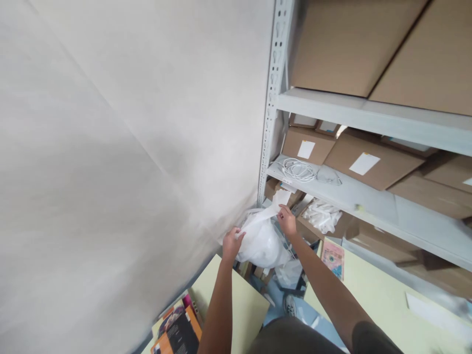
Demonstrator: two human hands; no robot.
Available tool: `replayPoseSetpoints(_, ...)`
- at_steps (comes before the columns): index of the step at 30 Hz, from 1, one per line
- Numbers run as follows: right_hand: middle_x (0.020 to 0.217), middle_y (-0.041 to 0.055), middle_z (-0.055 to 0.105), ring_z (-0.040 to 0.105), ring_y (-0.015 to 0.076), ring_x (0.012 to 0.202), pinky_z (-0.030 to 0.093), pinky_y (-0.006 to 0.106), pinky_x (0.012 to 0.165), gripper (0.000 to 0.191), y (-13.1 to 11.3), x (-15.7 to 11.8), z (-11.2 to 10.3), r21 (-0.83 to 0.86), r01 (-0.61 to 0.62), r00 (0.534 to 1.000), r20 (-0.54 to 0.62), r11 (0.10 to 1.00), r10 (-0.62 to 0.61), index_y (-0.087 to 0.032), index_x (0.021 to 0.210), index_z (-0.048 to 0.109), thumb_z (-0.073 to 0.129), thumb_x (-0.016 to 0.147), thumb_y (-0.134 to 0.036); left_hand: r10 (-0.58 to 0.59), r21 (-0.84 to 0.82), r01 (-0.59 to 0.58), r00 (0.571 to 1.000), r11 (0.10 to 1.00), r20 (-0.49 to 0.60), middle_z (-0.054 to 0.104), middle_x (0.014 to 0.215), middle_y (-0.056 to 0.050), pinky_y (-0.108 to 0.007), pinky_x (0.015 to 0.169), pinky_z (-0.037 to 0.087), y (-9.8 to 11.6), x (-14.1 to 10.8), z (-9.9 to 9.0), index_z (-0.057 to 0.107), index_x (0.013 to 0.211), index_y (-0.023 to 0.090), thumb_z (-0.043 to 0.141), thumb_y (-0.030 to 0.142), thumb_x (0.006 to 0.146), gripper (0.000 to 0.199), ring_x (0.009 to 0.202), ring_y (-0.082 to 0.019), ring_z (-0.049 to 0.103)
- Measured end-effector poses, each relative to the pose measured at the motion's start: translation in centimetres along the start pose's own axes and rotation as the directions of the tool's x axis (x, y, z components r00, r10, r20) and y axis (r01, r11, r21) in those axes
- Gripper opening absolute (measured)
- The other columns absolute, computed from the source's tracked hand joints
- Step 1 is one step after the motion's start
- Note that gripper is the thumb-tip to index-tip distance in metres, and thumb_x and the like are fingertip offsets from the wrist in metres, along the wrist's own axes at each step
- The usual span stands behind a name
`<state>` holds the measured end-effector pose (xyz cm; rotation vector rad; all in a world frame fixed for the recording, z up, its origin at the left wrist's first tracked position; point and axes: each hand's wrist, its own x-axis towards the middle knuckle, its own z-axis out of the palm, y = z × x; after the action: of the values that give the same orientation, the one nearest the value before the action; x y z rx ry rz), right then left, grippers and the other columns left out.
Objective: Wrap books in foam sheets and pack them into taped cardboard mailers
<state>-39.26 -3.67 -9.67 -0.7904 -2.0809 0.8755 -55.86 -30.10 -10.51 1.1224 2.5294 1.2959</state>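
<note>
White cable coil (298,170), on grey metal shelf (372,196). Cartons (372,158), brown, white-labelled, same shelf, behind coil. Books (179,327), orange and black, lower left, on pale bench (245,309). Pink-and-blue booklet (333,259), on right-hand bench (372,290).

Two hands (233,243) — white plastic bag (263,243), shelving (368,113)

No text, label, brand, number or sign was legible; the print on the books (180,334) was too small to read.

Storeroom around you: metal shelving (368,118) with cardboard boxes (363,160), a cable coil (298,169) and 2 pale tabletops (387,295).
</note>
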Motion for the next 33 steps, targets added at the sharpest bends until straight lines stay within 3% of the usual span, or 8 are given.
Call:
replayPoseSetpoints(3,0.118,0.0116,0.077,0.071,0.0271,0.1,0.056,0.042,0.092,0.007,1.1,-1.4,-3.4,0.295,-0.167,0.966,-0.143,0.941,0.216,-0.023,0.078,0.065,0.07,0.075,-0.028,0.107,-0.064,-0.1,0.987,0.993,0.12,0.075,0.094,-0.002,-0.03,0.086,0.056,1.5,-0.9,2.4,0.075,0.108,0.024,0.062,0.014,0.09,0.024,0.088,-0.018,0.071)
replayPoseSetpoints(8,0.097,0.0045,0.076,0.069,0.0218,0.091,0.055,0.036,0.086,0.027,2.5,-4.8,-9.1,0.678,-0.272,0.775,-0.266,0.682,0.573,-0.022,0.088,0.069,0.08,0.069,-0.037,0.366,-0.063,-0.361,0.926,0.93,0.094,0.071,0.099,-0.007,-0.032,0.09,0.057,6.2,-4.5,7.7,0.081,0.1,0.025,0.054,0.004,0.089,0.036,0.097,-0.02,0.068)
replayPoseSetpoints(14,0.09,-0.0073,0.066,0.065,0.0149,0.078,0.055,0.028,0.073,0.063,4.1,-8.8,-16.4,0.769,-0.233,0.57,-0.387,0.595,0.724,-0.029,0.11,0.06,0.088,0.054,-0.026,0.575,-0.06,-0.581,0.778,0.812,0.255,0.071,0.104,-0.007,-0.032,0.089,0.057,11.0,-9.4,13.0,0.081,0.112,0.029,0.053,-0.001,0.09,0.047,0.096,-0.021,0.066)
replayPoseSetpoints(17,0.106,-0.0043,0.069,0.068,0.0149,0.08,0.055,0.026,0.068,0.08,5.5,-10.9,-21.5,0.801,-0.217,0.482,-0.409,0.557,0.775,-0.032,0.127,0.054,0.082,0.053,-0.018,0.565,-0.018,-0.582,0.781,0.813,0.268,0.071,0.109,-0.01,-0.034,0.094,0.057,11.7,-10.4,14.8,0.077,0.126,0.026,0.054,-0.002,0.087,0.054,0.103,-0.024,0.067)
replayPoseSetpoints(22,0.096,-0.0033,0.072,0.07,0.0147,0.082,0.057,0.025,0.07,0.079,9.1,-16.8,-31.6,0.901,-0.059,0.414,-0.369,0.429,0.832,-0.028,0.129,0.054,0.077,0.055,-0.011,0.542,0.06,-0.579,0.791,0.813,0.282,0.071,0.108,-0.01,-0.032,0.095,0.056,13.9,-11.7,18.4,0.079,0.123,0.025,0.055,0.0,0.087,0.05,0.105,-0.024,0.067)
replayPoseSetpoints(27,0.089,-0.0034,0.073,0.069,0.0144,0.076,0.057,0.023,0.062,0.053,13.0,-25.7,-40.9,0.925,0.051,0.387,-0.365,0.375,0.847,-0.029,0.116,0.061,0.079,0.066,-0.022,0.581,0.047,-0.62,0.757,0.783,0.299,0.068,0.105,-0.009,-0.03,0.094,0.055,20.2,-15.8,23.2,0.081,0.122,0.026,0.054,0.001,0.087,0.05,0.101,-0.022,0.066)
replayPoseSetpoints(30,0.098,0.0001,0.076,0.074,0.0186,0.086,0.062,0.03,0.07,0.037,14.6,-31.0,-44.8,0.924,0.111,0.366,-0.38,0.366,0.849,-0.03,0.109,0.063,0.077,0.075,-0.04,0.617,0.01,-0.66,0.708,0.751,0.343,0.068,0.099,-0.009,-0.029,0.092,0.054,24.5,-18.8,26.2,0.083,0.117,0.028,0.052,0.002,0.092,0.047,0.094,-0.021,0.065)
replayPoseSetpoints(33,0.102,0.0047,0.079,0.077,0.025,0.095,0.065,0.039,0.079,0.037,15.8,-35.0,-47.2,0.928,0.021,0.37,-0.353,0.372,0.859,-0.028,0.105,0.066,0.072,0.082,-0.055,0.639,-0.031,-0.686,0.659,0.727,0.396,0.068,0.098,-0.01,-0.03,0.091,0.053,27.8,-21.3,28.7,0.083,0.115,0.03,0.05,0.004,0.095,0.047,0.092,-0.021,0.064)
